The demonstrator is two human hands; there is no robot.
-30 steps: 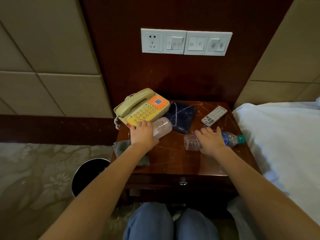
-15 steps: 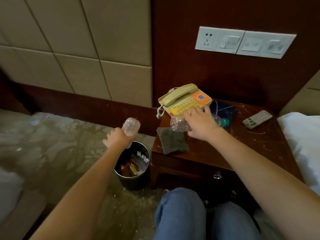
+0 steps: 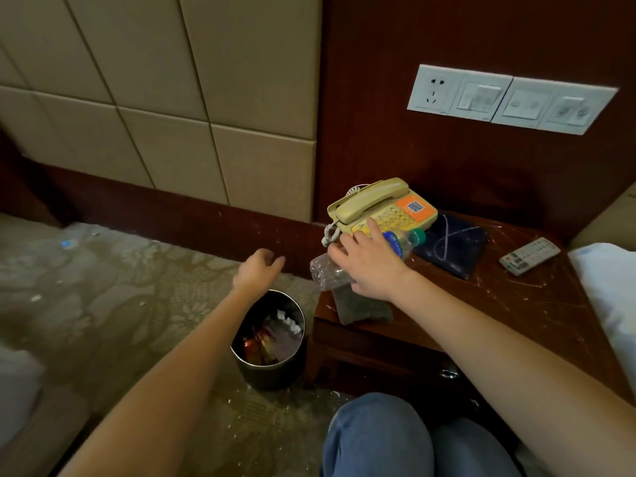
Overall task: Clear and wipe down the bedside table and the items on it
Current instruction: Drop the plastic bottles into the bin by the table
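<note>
- The right hand (image 3: 368,266) has its fingers wrapped over the plastic bottle (image 3: 399,241), green cap pointing toward the telephone (image 3: 382,208).
- The bottle sits tilted at the left edge of the bedside table (image 3: 499,304), right above the grey cloth (image 3: 364,308).
- The left hand (image 3: 258,270) hovers over the bin (image 3: 272,370), fingers loosely curled and holding nothing.
- There is rubbish inside the bin, which stands on the floor just beside the table.
- A dark folder (image 3: 451,246) and a remote (image 3: 530,254) lie further right.
</note>
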